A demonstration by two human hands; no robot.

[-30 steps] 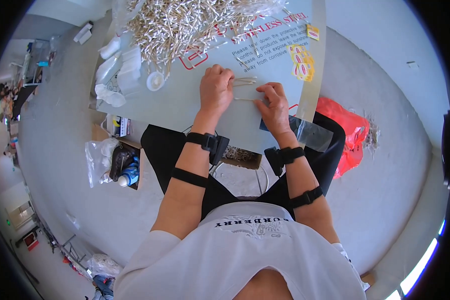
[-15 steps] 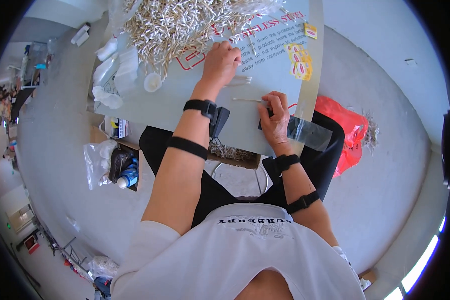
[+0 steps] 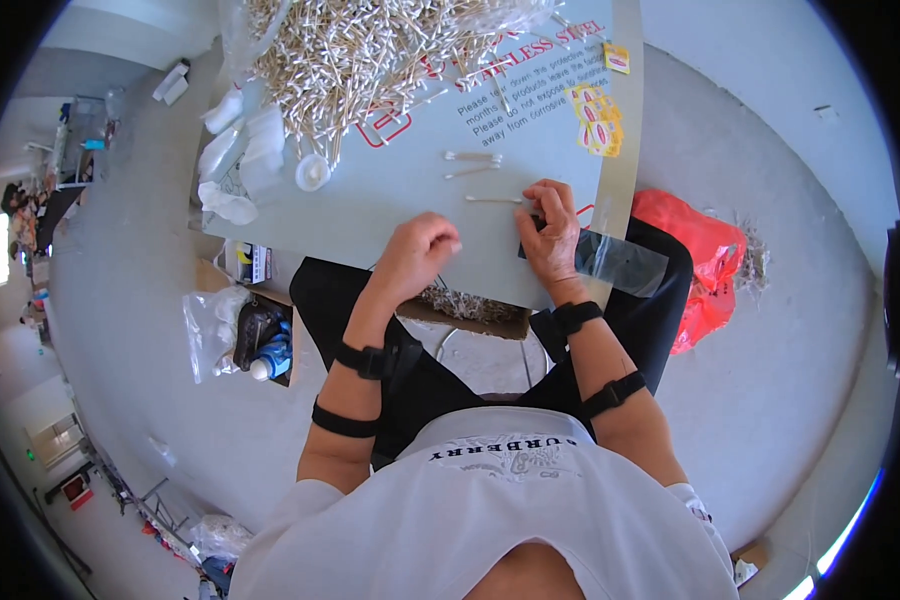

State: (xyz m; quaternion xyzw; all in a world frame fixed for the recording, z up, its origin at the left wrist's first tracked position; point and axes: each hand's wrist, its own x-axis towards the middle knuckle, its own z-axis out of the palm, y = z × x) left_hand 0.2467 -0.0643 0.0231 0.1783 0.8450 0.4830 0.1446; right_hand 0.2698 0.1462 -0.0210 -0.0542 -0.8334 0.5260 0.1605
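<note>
Nearest you, your left hand (image 3: 420, 250) sits over the near edge of the surface (image 3: 370, 205), curled into a loose fist with the fingers drawn together; you cannot tell from here whether anything is pinched inside them. Just to its right, your right hand (image 3: 552, 232) rests at the near right corner of the surface, its fingers pressed down and closed on the end of a clear plastic bag (image 3: 620, 262), which trails off the edge over your right thigh. Below the near edge, between your knees, an open cardboard box (image 3: 470, 310) holds a small heap of pale sticks.

A little farther in, a single cotton swab (image 3: 492, 200) lies flat on the surface just beside your right fingertips, not touching them. Beyond it, two more swabs (image 3: 473, 163) lie loose near the middle. Toward the left edge stand a small white round cap (image 3: 312, 172) and some crumpled clear wrappers (image 3: 232, 165). At the far edge, a big pile of cotton swabs (image 3: 370, 45) spreads across the surface. Yellow stickers (image 3: 595, 115) sit along the right edge.

On the floor to your right lies a red plastic bag (image 3: 705, 250).
</note>
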